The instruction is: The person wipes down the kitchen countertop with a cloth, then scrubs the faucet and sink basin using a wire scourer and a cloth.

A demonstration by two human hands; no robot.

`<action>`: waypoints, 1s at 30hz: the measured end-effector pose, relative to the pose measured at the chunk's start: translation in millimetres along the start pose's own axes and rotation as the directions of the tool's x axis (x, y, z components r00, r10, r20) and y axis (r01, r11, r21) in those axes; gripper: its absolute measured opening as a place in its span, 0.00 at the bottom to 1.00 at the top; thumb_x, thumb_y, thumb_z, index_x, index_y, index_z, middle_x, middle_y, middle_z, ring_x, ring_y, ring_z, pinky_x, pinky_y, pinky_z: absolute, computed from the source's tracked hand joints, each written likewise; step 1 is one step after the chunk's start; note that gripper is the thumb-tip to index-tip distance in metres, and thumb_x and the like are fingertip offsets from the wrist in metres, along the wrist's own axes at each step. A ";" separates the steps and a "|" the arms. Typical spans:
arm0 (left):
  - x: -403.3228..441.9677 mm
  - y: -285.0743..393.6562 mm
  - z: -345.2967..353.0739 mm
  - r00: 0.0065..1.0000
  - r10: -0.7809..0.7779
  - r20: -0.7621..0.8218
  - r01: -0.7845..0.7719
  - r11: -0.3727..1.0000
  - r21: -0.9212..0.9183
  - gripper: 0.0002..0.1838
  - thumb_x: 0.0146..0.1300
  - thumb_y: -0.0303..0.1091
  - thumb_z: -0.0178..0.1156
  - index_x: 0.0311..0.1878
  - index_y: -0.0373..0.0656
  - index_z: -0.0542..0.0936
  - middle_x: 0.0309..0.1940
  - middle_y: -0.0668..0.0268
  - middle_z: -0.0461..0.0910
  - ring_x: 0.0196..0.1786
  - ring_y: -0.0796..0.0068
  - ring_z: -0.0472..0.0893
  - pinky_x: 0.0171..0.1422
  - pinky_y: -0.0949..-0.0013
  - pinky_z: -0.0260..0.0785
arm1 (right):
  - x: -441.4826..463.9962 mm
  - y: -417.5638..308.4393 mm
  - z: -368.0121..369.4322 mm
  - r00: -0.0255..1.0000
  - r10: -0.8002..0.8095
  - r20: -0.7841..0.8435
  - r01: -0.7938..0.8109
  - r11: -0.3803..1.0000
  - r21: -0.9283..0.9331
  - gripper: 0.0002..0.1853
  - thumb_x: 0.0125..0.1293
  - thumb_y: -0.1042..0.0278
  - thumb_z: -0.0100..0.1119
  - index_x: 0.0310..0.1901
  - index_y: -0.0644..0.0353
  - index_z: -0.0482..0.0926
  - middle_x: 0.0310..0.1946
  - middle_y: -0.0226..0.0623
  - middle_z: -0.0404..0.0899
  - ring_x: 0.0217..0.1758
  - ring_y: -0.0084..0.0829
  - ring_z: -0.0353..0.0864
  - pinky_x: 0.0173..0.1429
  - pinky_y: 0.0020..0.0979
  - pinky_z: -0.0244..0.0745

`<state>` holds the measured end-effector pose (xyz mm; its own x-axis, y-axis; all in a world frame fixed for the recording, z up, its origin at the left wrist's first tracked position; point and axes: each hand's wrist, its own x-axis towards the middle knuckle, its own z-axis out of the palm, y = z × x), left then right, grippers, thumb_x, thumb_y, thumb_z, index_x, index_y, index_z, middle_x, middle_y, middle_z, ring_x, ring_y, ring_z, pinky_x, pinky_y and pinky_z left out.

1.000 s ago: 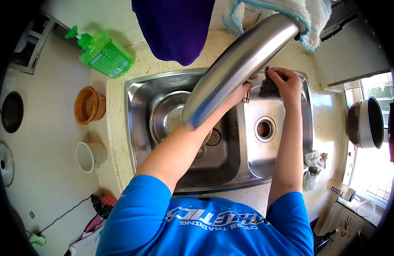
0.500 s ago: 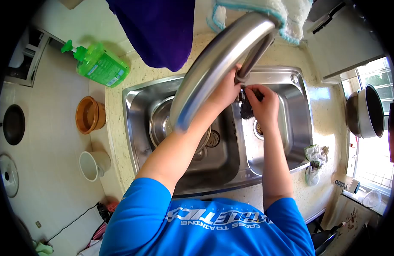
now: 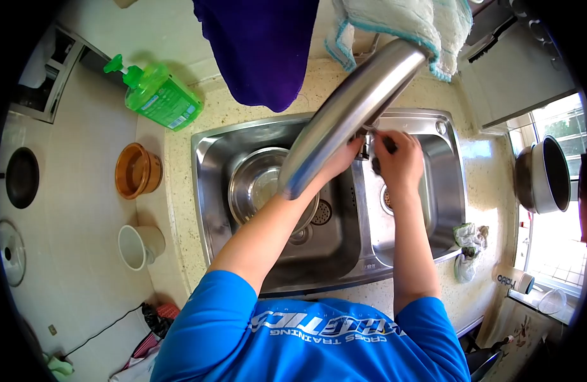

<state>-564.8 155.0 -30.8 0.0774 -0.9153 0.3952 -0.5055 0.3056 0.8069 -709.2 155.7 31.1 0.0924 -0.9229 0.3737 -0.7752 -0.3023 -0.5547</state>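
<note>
faucet (image 3: 354, 119): silver and curved, standing over the double sink (image 3: 424, 118), its near part crossing above the left basin and the left forearm.
right hand (image 3: 403, 159): curled inward, thumb and fingertips pinching a dark scrubber (image 3: 389, 145) close beside a small metal fitting (image 3: 365, 148); whether scrubber and fitting meet cannot be told.
left hand (image 3: 345, 160): on the other side of the fitting, fingertips close against it; how far the fingers are bent, or whether they grip, cannot be told.
neck's line: the long axis slants from upper right, by the white towel (image 3: 405, 22), to lower left, with the rounded end pointing down and left.
thin length: a narrower run of metal shows under the neck's right edge, slanting toward the hands.
metal bowl (image 3: 241, 175): in the left basin, partly covered by the neck and the left forearm.
drain (image 3: 387, 202): in the right basin, partly behind the right wrist.
hidden: much of the left hand, behind the neck.
hard to make out: the neck's blurred lower end, and the scrubber's outline between the fingers.
cut off: the tops of the white towel and the purple cloth (image 3: 258, 51), by the upper edge of the view.
</note>
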 end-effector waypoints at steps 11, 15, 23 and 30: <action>-108.2 91.0 6.6 0.897 0.119 0.426 0.070 0.912 -0.404 0.27 0.58 0.21 0.56 0.63 0.42 0.70 0.57 0.52 0.71 0.62 0.51 0.71 0.67 0.59 0.63 | -132.1 52.6 -57.9 0.805 0.342 0.484 -0.593 0.466 0.657 0.15 0.72 0.61 0.54 0.46 0.66 0.82 0.39 0.33 0.83 0.41 0.20 0.78 0.49 0.22 0.72; -135.3 95.4 5.2 0.796 0.178 0.579 -0.006 0.958 -0.286 0.20 0.57 0.23 0.56 0.54 0.45 0.77 0.51 0.53 0.74 0.53 0.53 0.77 0.58 0.60 0.71 | -125.3 99.1 -129.2 0.900 0.264 -0.346 -0.260 0.964 0.060 0.10 0.62 0.65 0.66 0.41 0.61 0.84 0.40 0.38 0.84 0.45 0.37 0.81 0.57 0.36 0.71; -150.7 98.7 30.6 0.782 0.328 0.529 -0.242 0.943 -0.228 0.24 0.48 0.20 0.56 0.52 0.47 0.78 0.43 0.58 0.75 0.44 0.56 0.78 0.47 0.60 0.74 | -169.5 190.7 -157.7 0.778 0.498 -0.383 -0.628 0.640 -0.443 0.18 0.56 0.64 0.67 0.50 0.54 0.81 0.57 0.44 0.75 0.62 0.47 0.69 0.64 0.44 0.67; -158.6 95.6 35.2 0.813 0.314 0.490 -0.274 0.949 -0.154 0.24 0.47 0.20 0.58 0.51 0.48 0.78 0.42 0.60 0.74 0.43 0.59 0.77 0.47 0.61 0.74 | -134.5 138.2 -143.7 0.771 0.605 -0.198 -0.475 0.754 0.455 0.14 0.61 0.69 0.64 0.49 0.62 0.82 0.42 0.34 0.82 0.43 0.22 0.79 0.48 0.26 0.75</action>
<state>-655.6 320.2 -31.8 -0.5172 -0.7766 0.3597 -0.3684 0.5814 0.7254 -918.6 272.3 11.0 -0.5213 -0.8475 0.0994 -0.3440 0.1021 -0.9334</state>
